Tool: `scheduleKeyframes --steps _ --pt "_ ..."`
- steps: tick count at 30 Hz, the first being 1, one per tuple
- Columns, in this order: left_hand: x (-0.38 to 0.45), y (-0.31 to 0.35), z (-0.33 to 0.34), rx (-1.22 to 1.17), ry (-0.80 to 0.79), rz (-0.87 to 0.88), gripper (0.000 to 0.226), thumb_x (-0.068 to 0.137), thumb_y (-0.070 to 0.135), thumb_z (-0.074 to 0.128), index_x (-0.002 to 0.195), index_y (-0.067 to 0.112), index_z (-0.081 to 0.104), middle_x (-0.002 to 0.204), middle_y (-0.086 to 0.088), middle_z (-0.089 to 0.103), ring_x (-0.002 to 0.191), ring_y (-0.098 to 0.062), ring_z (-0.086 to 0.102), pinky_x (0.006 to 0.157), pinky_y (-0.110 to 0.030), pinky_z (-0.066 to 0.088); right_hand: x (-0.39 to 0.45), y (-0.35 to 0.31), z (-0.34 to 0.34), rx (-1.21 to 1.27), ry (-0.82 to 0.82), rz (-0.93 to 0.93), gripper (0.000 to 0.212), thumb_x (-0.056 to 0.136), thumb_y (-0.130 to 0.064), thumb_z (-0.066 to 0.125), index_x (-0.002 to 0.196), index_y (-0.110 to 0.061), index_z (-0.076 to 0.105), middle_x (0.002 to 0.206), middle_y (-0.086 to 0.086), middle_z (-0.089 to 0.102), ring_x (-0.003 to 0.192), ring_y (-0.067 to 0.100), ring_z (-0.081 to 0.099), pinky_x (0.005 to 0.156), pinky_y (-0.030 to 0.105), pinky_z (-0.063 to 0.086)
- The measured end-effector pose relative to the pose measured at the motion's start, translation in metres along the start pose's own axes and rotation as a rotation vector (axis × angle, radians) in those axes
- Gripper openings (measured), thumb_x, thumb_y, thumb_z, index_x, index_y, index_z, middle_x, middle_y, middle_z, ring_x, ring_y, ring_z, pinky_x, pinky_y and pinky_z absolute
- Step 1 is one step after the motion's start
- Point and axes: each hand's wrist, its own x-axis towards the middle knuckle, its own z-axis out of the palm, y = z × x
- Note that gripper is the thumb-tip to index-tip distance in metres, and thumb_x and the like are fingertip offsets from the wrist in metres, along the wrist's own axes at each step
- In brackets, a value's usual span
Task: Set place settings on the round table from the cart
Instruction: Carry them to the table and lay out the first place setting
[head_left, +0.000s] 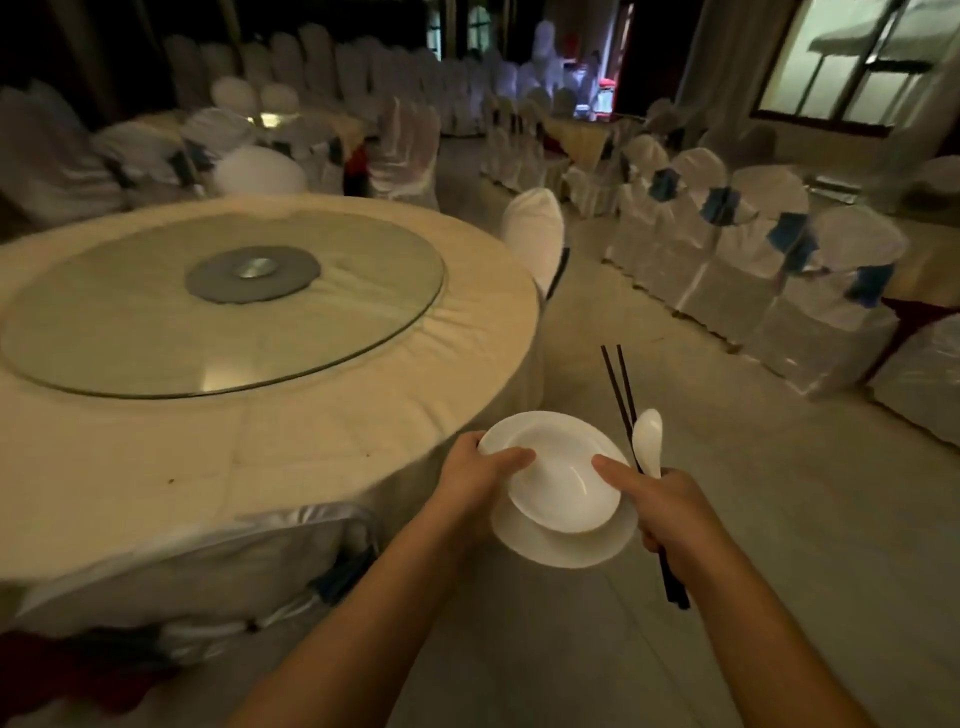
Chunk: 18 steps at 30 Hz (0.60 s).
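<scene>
A white bowl (558, 478) rests on a white plate (566, 545), held over the floor just right of the round table (311, 431). My left hand (475, 483) grips the stack's left edge, thumb on the bowl's rim. My right hand (660, 506) steadies the right side with its thumb while clutching dark chopsticks (621, 387) and a white spoon (648, 439), both pointing away from me. The table has a cream cloth and a glass turntable (156, 332) in its middle. No cart is in view.
A covered chair (535, 236) stands at the table's far right edge, another chair (171, 571) at its near edge. A row of covered chairs (753, 260) with blue bows lines the right side. More tables and chairs fill the back. Tiled floor runs between.
</scene>
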Motion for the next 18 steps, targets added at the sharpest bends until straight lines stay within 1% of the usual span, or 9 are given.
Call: scheduleKeyframes --steps 2,6,8,9,11,12,14,16,18 --pt "0.002 0.003 -0.034 -0.011 0.08 -0.008 0.056 0.078 0.03 0.075 0.127 0.017 0.051 0.115 -0.006 0.063 0.097 -0.027 0.064 0.075 -0.044 0.057 0.004 -0.012 0.032 -0.041 -0.09 -0.025 0.061 0.075 -0.049 0.077 0.115 -0.005 0.063 0.072 -0.001 0.06 0.05 0.009 0.046 0.037 0.019 0.034" --pt "-0.003 0.002 -0.09 -0.003 0.248 -0.01 0.053 0.078 0.033 0.074 0.124 0.018 0.053 0.115 -0.006 0.064 0.096 -0.027 0.064 0.077 -0.046 0.058 0.009 -0.032 0.089 -0.093 -0.257 -0.045 0.062 0.075 -0.046 0.078 0.116 -0.002 0.062 0.078 0.004 0.063 0.052 0.01 0.048 0.038 0.021 0.036" --pt "-0.009 0.0 -0.114 -0.029 0.327 -0.006 0.052 0.078 0.031 0.074 0.124 0.016 0.054 0.114 -0.007 0.064 0.094 -0.026 0.065 0.074 -0.043 0.058 0.008 -0.04 0.116 -0.103 -0.342 -0.06 0.063 0.074 -0.044 0.08 0.117 -0.002 0.062 0.078 0.003 0.063 0.056 0.012 0.053 0.037 0.02 0.04" --pt "-0.013 0.001 -0.125 -0.041 0.367 -0.001 0.051 0.079 0.029 0.074 0.123 0.015 0.054 0.114 -0.007 0.065 0.093 -0.025 0.066 0.069 -0.04 0.057 0.007 -0.043 0.129 -0.106 -0.382 -0.066 0.063 0.074 -0.044 0.081 0.116 -0.002 0.062 0.082 0.004 0.066 0.062 0.015 0.059 0.042 0.023 0.046" --pt "-0.021 0.0 -0.147 -0.047 0.437 -0.003 0.049 0.081 0.029 0.074 0.123 0.015 0.054 0.113 -0.007 0.065 0.092 -0.025 0.066 0.064 -0.036 0.055 0.006 -0.048 0.154 -0.121 -0.458 -0.079 0.061 0.073 -0.046 0.081 0.115 -0.004 0.064 0.092 0.007 0.071 0.08 0.024 0.068 0.062 0.035 0.057" --pt "-0.025 0.0 -0.156 -0.051 0.47 -0.003 0.047 0.081 0.029 0.073 0.123 0.015 0.054 0.113 -0.007 0.065 0.092 -0.025 0.066 0.062 -0.034 0.054 0.004 -0.05 0.165 -0.128 -0.5 -0.088 0.06 0.072 -0.046 0.081 0.113 -0.005 0.065 0.095 0.008 0.073 0.084 0.026 0.069 0.07 0.04 0.058" --pt "-0.034 0.001 -0.174 -0.071 0.543 0.007 0.046 0.082 0.027 0.073 0.122 0.013 0.055 0.111 -0.008 0.066 0.09 -0.025 0.066 0.059 -0.032 0.052 0.0 -0.056 0.185 -0.128 -0.584 -0.097 0.056 0.072 -0.047 0.081 0.109 -0.008 0.066 0.097 0.008 0.074 0.087 0.028 0.07 0.079 0.047 0.059" --pt "-0.04 0.002 -0.188 -0.073 0.59 0.013 0.044 0.083 0.026 0.072 0.121 0.013 0.056 0.107 -0.006 0.066 0.087 -0.022 0.066 0.056 -0.029 0.05 -0.003 -0.06 0.201 -0.125 -0.62 -0.119 0.048 0.072 -0.047 0.081 0.101 -0.012 0.067 0.095 0.006 0.074 0.085 0.026 0.071 0.073 0.042 0.059" --pt "-0.046 0.003 -0.201 -0.09 0.645 0.014 0.046 0.082 0.027 0.073 0.122 0.014 0.055 0.107 -0.006 0.065 0.088 -0.023 0.065 0.058 -0.031 0.05 -0.008 -0.066 0.219 -0.146 -0.667 -0.149 0.036 0.073 -0.049 0.079 0.085 -0.019 0.062 0.089 0.003 0.072 0.078 0.021 0.069 0.057 0.031 0.053"
